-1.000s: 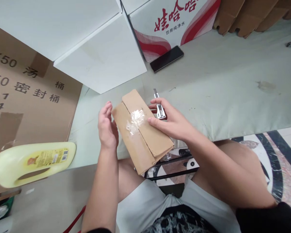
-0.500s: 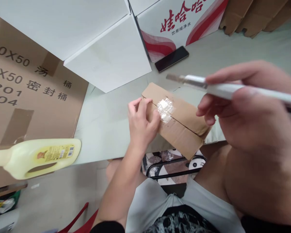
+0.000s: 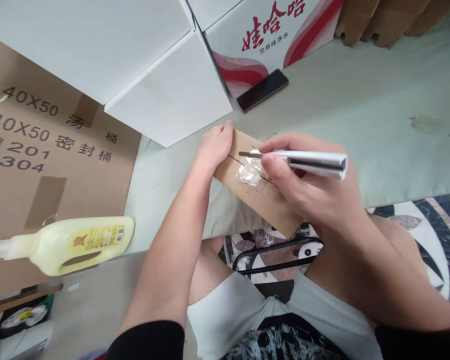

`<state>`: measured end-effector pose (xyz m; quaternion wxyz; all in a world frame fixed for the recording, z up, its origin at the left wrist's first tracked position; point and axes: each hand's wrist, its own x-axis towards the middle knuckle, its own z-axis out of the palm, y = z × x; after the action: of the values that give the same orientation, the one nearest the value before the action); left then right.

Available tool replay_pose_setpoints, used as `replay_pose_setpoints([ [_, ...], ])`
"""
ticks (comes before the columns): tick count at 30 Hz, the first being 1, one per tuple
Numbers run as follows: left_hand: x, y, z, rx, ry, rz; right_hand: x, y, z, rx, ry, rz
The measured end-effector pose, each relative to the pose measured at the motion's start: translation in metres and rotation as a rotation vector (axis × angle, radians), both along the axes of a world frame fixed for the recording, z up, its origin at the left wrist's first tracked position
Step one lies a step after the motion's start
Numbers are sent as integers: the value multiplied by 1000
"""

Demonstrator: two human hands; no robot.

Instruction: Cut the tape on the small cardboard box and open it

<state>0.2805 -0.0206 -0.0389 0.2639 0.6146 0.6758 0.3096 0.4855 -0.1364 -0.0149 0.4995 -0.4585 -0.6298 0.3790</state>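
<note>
A small brown cardboard box lies at the table's front edge, its near end jutting over. Clear tape crosses the seam between its top flaps. My left hand grips the box's far left end, with fingers curled over the edge. In my right hand is a white utility knife, held like a pen. Its blade is out and points left, just over the box top beside the tape. Whether the blade touches the cardboard, I cannot tell.
A black phone lies by a red and white carton. White boxes stand behind my left hand. To the left are a large printed carton and a pale yellow bottle. Folded cardboard is at the back right.
My right hand has come left and down, bringing the utility knife over the tape. My left hand has shifted from the box's top to its far left end.
</note>
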Motion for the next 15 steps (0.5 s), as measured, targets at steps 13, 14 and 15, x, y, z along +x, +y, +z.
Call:
replay_pose_setpoints([
  [13, 2, 9, -8, -205, 30, 35, -3, -3, -3, 81, -96, -69],
  [14, 3, 8, -5, -241, 61, 36, -2, -3, -3, 76, -103, -67],
  [15, 4, 6, -3, -250, 86, 24, -2, -3, -3, 67, -113, -68],
])
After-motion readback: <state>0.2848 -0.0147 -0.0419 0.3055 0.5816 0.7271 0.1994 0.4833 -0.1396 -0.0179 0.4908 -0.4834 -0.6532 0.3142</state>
